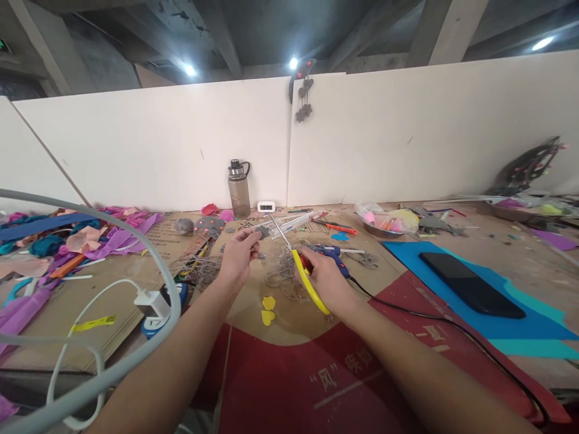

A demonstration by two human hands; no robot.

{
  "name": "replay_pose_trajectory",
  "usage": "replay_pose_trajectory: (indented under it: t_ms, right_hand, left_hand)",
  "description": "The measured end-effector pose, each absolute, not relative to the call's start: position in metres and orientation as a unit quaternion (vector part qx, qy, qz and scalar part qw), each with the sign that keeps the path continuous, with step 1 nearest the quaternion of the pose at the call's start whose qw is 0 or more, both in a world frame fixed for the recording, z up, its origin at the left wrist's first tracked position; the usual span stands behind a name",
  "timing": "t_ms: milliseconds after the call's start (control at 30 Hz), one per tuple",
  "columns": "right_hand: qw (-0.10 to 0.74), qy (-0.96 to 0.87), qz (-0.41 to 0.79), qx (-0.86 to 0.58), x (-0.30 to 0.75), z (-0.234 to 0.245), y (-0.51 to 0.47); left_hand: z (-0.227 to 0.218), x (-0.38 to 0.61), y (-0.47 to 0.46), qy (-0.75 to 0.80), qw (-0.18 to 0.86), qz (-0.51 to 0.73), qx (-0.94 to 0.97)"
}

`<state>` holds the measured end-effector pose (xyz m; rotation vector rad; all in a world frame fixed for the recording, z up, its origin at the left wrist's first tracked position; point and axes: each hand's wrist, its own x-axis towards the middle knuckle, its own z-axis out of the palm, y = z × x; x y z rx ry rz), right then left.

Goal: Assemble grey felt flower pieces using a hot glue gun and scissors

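Over the middle of the cardboard, my left hand (239, 254) is closed in a pinch on a small dark grey piece (262, 231), its exact kind too small to make out. My right hand (323, 272) grips scissors with yellow handles (312, 292), their blades pointing up and left toward that grey piece. Loose grey cord (283, 274) lies tangled between and below my hands. Behind my right hand is a blue glue gun (337, 258), partly hidden. Two small yellow cut-outs (268, 310) lie in front on the cardboard.
A bottle (239, 190) and a small digital clock (266, 207) stand by the white partition (181, 144). Colourful fabric scraps (85, 238) pile up left, near a white charger plug (154, 303). A black phone (470, 283) rests on blue sheets at right. A black cable (407, 308) crosses the cardboard.
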<state>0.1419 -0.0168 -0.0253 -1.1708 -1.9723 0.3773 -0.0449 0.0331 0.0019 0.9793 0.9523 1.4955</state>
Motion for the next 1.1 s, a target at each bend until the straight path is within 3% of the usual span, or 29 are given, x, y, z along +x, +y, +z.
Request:
replay_pose_trajectory:
  t_ms: [700,1100]
  right_hand:
    - [0.241,-0.774,-0.051,-0.584,0.144,-0.017,-0.024]
    - [0.201,-0.773,-0.111,-0.591,0.143,-0.017,-0.026]
  left_hand:
    - [0.011,-0.046,0.029,0.388,0.543,0.627,0.401]
    - [0.008,-0.046,0.028,0.375,0.540,0.641,0.396]
